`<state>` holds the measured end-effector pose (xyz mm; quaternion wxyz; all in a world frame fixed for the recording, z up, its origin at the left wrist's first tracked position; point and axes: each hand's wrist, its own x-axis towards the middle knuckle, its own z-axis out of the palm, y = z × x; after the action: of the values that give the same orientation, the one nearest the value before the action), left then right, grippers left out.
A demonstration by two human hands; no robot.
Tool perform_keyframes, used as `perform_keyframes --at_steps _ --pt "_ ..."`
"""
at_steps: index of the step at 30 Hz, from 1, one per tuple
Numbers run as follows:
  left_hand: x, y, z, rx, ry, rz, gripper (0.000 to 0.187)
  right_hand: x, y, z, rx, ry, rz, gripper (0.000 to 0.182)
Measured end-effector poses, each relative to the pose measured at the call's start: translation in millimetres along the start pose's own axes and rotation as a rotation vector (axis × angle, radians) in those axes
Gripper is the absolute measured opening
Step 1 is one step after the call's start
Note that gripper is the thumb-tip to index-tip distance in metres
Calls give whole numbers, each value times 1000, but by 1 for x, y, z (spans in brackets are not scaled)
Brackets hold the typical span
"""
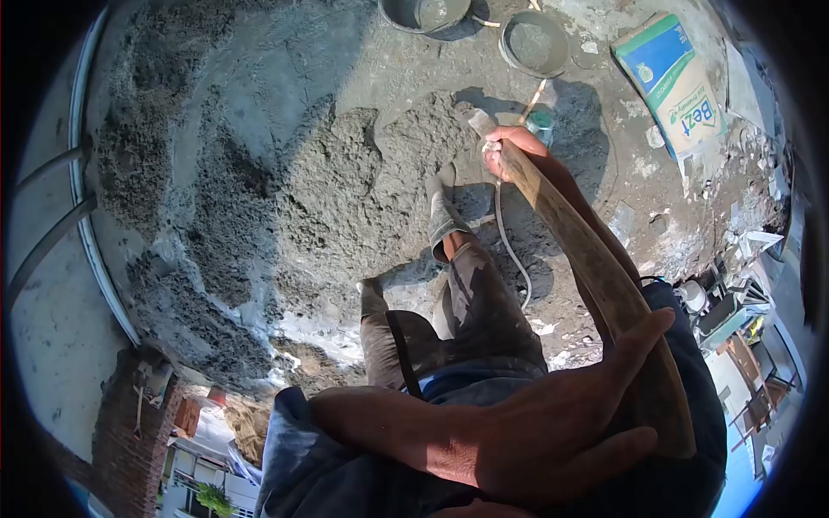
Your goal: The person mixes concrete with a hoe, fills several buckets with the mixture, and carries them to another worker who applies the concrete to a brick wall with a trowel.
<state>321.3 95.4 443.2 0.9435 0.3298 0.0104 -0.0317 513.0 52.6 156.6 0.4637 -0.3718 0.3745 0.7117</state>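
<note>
Two hands were closed on a long wooden handle [604,276]: the left hand [553,432] at lower centre, the right hand [511,151] nearer the wet cement [345,198] above.

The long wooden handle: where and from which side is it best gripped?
Grip the wooden handle at two spread points along its bare shaft, wrapping from above: near the top end, where the left hand sits, and lower toward the blade, where the right hand closes. It is long and slanted.

Harsh sunlight, deep hard shadows on ground; heavy fisheye warp, black vignette corners; focus sharp.
</note>
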Motion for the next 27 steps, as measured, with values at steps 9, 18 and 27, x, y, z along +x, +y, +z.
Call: perform_keyframes --at_steps 9,18,27 --pt "-18 -33 -46 13 135 -31 82 -67 -134 -2 -528 170 -629 12" --pt "-47 -277 -265 1080 633 -912 34 77 -135 -67 -177 363 -833 19" --pt "-153 -344 -208 891 809 -516 33 20 -20 -60 -168 201 -888 9"
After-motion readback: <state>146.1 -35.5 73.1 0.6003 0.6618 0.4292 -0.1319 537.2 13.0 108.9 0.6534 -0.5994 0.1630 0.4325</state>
